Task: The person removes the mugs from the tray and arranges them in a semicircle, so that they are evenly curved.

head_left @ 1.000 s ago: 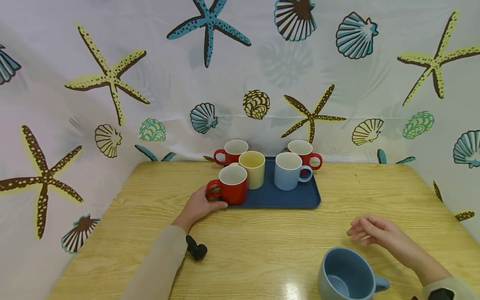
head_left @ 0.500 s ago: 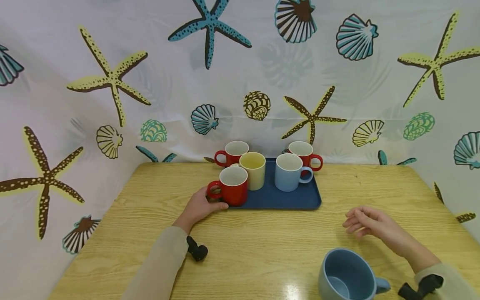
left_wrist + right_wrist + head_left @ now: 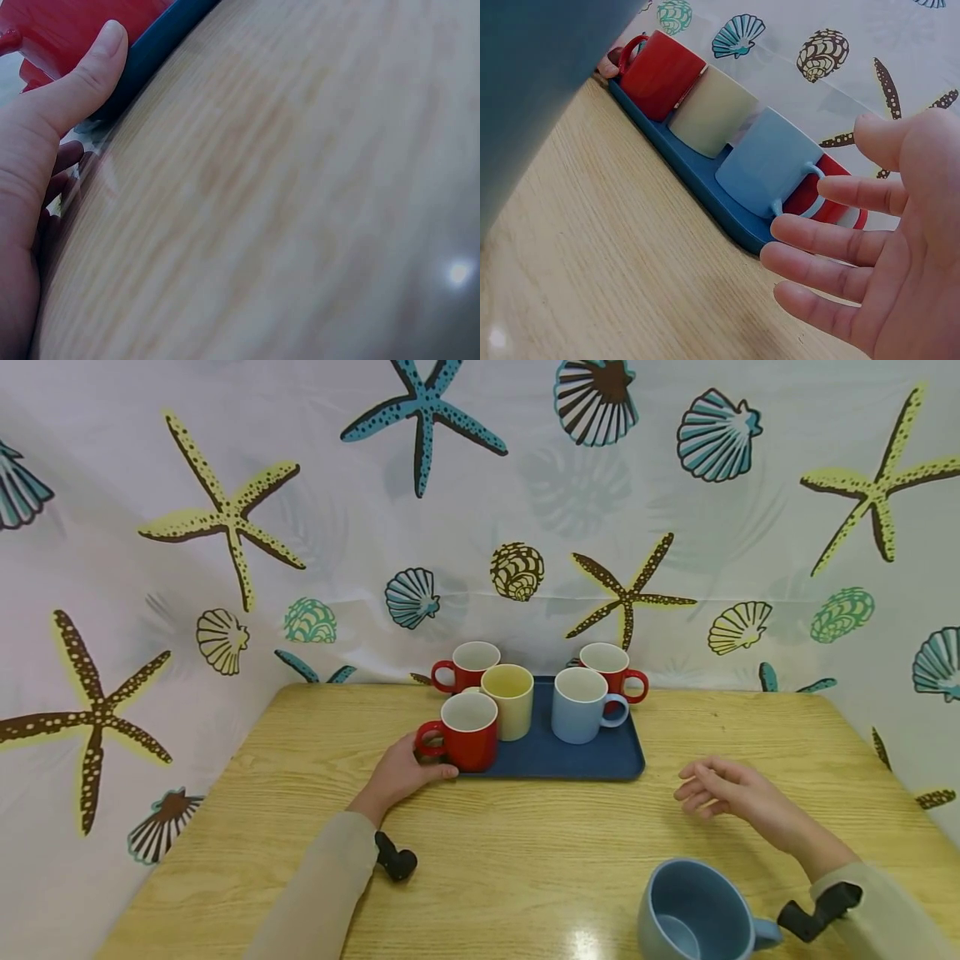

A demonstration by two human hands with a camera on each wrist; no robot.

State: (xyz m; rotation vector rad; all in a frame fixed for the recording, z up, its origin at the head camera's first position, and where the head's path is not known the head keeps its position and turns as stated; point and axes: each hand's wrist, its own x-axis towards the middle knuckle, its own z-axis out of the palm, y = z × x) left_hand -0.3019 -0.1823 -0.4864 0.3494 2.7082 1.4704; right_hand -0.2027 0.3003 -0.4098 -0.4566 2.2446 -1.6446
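A dark blue tray [image 3: 566,764] lies toward the back of the table, bearing several mugs. My left hand [image 3: 401,770] holds its left end; the thumb rests along the rim by the front red mug [image 3: 471,745], and the other fingers are partly hidden. Behind that mug stand a pale yellow mug [image 3: 512,714] and another red mug [image 3: 467,672]. On the tray's right half sit a light blue mug [image 3: 574,718] and a third red mug [image 3: 618,681]. My right hand [image 3: 750,797] hovers short of the tray's right end, fingers relaxed and holding nothing.
A larger grey-blue mug [image 3: 693,914] stands near the front right of the wooden table [image 3: 510,860], close to my right forearm; it also fills the upper left of the right wrist view. A shell-patterned cloth [image 3: 480,485] hangs right behind the tray.
My right hand has moved forward and left, nearer to the tray and past the grey-blue mug. The left hand, the tray and the mugs keep their places.
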